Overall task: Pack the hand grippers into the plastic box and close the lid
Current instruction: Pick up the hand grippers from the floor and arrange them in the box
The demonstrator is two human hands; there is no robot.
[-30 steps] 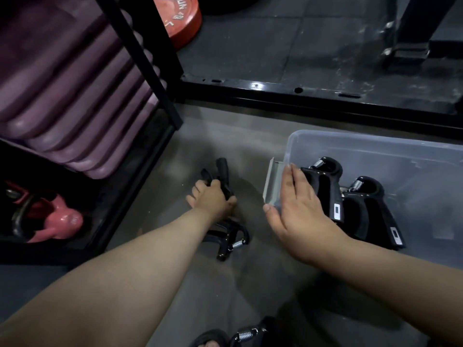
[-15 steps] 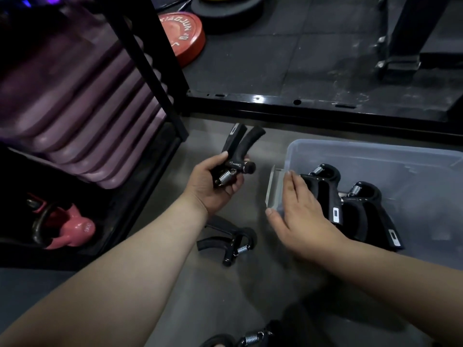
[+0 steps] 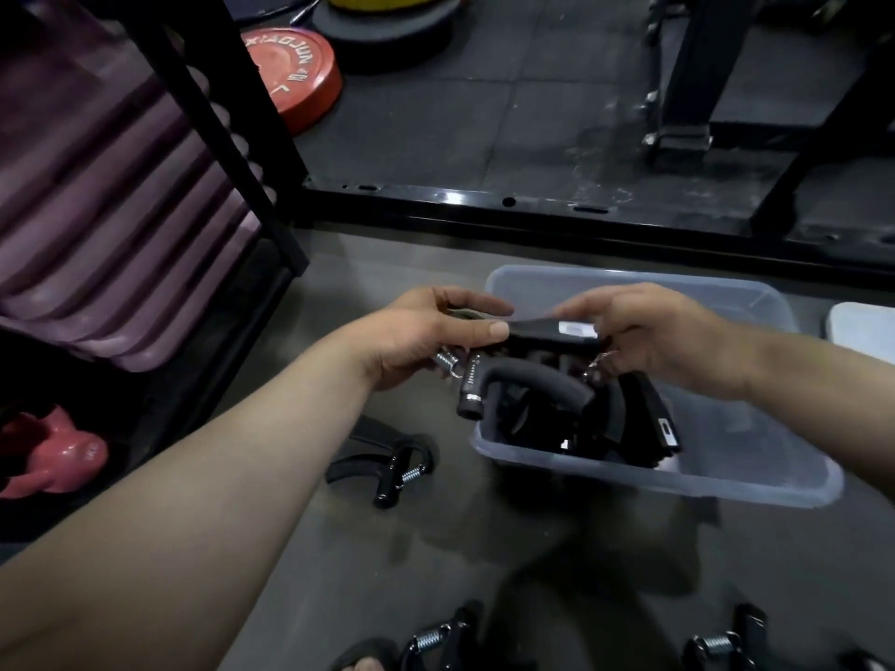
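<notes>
Left hand [image 3: 426,331] thumb and fingers pinch a hand gripper [image 3: 523,375] at its spring end; right hand [image 3: 649,331] fingers curl on its flat handle, mid-frame above the plastic box [image 3: 726,481]. I'd lower it handles-first beside those already inside, then release. Another gripper [image 3: 387,462] lies on the floor, lower left of the box.

floor: smooth grey concrete [image 3: 387,549] near, dark rubber tiles [image 3: 484,113] far | divider: glossy black steel rail [image 3: 532,208] between them | left: black rack [image 3: 232,113] holding purple rolled mats [image 3: 97,210], pink kettlebell [image 3: 53,457] below | far: red weight plate [image 3: 290,75] (lettering unreadable), yellow plate [image 3: 382,0] | light: dim
</notes>
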